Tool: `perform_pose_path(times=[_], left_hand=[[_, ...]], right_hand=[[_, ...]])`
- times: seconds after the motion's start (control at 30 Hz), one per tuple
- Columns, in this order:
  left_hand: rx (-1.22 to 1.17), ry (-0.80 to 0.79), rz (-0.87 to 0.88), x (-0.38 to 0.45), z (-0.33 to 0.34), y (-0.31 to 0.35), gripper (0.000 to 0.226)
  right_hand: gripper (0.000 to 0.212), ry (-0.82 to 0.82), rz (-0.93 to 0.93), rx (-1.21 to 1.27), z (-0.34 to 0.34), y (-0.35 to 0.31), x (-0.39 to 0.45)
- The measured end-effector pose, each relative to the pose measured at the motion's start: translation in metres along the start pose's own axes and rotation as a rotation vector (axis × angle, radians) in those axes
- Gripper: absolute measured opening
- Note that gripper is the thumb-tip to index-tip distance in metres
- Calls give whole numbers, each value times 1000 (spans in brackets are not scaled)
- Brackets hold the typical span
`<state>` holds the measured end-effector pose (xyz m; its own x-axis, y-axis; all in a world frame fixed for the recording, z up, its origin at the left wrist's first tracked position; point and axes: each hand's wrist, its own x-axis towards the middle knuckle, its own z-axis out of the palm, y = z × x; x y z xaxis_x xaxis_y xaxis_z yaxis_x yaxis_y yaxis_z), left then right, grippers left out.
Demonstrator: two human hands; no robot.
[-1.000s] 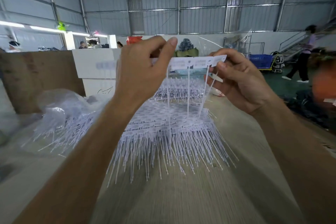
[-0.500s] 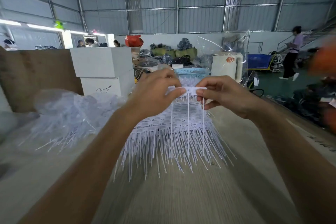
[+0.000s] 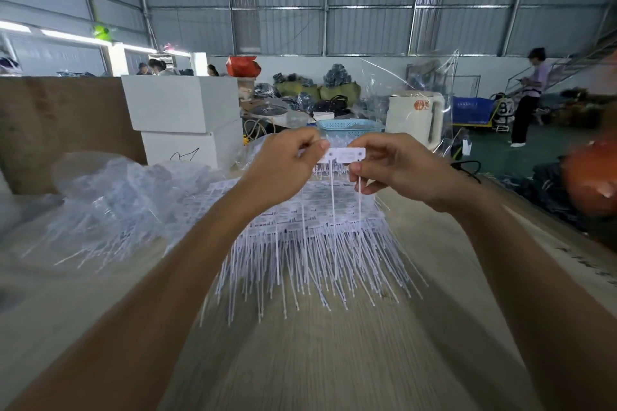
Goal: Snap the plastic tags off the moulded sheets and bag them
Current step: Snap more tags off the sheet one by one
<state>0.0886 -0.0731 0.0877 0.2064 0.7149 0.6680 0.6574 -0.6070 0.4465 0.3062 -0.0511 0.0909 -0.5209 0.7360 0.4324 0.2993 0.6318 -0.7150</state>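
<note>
**Between two hands, a strip of tags is coming apart**

Above the table's middle, a short strip of tags is being held up, the left hand pinching its 9 o'clock end and the right hand pinching its 3 o'clock end, fingers curled on the heads. About three thin tails are hanging from it. These tags are looking light, thin and brittle at the joints, so gripping the flat heads close to a joint seems best. Below, at 6 o'clock, one big pile of moulded sheets is lying on the table. At 9 o'clock, one clear bag is holding loose tags, too many to count.
</note>
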Motion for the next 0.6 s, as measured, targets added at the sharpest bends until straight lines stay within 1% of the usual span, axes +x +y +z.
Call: perform_pose_path(times=[0.17, 0.27, 0.4, 0.6], left_hand=[[-30, 14, -70, 1, 1, 2, 37], [-61, 11, -83, 1, -1, 2, 38], [-129, 11, -101, 1, -5, 2, 41], [-245, 25, -139, 1, -4, 4, 40]], right_hand=[[16, 110, -143, -165, 5, 0, 4], [19, 181, -257, -325, 10, 1, 5], [25, 290, -339, -483, 16, 4, 6], [24, 382, -467, -633, 20, 2, 5]])
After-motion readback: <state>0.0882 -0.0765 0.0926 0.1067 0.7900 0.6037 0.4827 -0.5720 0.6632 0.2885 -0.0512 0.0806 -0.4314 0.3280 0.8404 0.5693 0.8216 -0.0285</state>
